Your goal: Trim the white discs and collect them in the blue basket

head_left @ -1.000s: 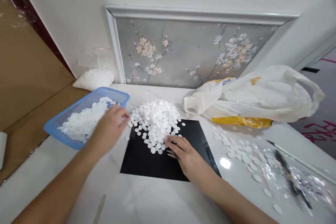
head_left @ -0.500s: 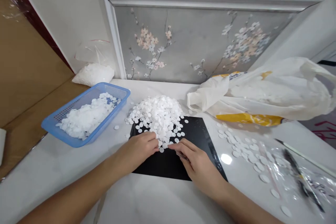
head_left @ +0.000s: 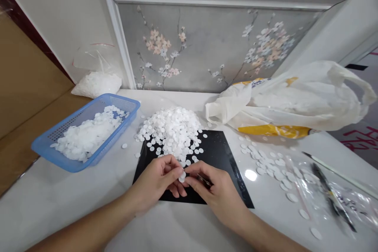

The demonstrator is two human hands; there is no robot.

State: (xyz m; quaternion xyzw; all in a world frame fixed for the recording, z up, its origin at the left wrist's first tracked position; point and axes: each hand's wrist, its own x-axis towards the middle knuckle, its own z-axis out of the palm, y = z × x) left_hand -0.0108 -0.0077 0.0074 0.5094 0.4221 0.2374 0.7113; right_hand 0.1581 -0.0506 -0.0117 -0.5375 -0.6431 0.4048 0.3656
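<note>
My left hand (head_left: 161,179) pinches a small white round disc (head_left: 182,176) between thumb and fingers, low over the black board (head_left: 189,195). From the other side, the thumb and forefinger of my right hand (head_left: 214,191) meet the disc's edge. A thin metallic tool (head_left: 204,181) lies within the curled fingers of my right hand, mostly hidden, so its kind is unclear. Just beyond both hands a heap of white discs (head_left: 174,126) spreads over the board's far left part and onto the table.
On the left stands a blue plastic basket (head_left: 67,165) with more discs inside. Behind it sits a clear bag of white pieces (head_left: 97,84). To the right lie a white and yellow plastic bag (head_left: 283,106), scattered discs (head_left: 265,161), a clear packet (head_left: 313,185) and a dark pen-like tool (head_left: 330,193).
Both hands have drawn back slightly from the heap's near edge. The left hand has turned and now lifts a disc, with the right fingertips against it. The camera view has shifted slightly.
</note>
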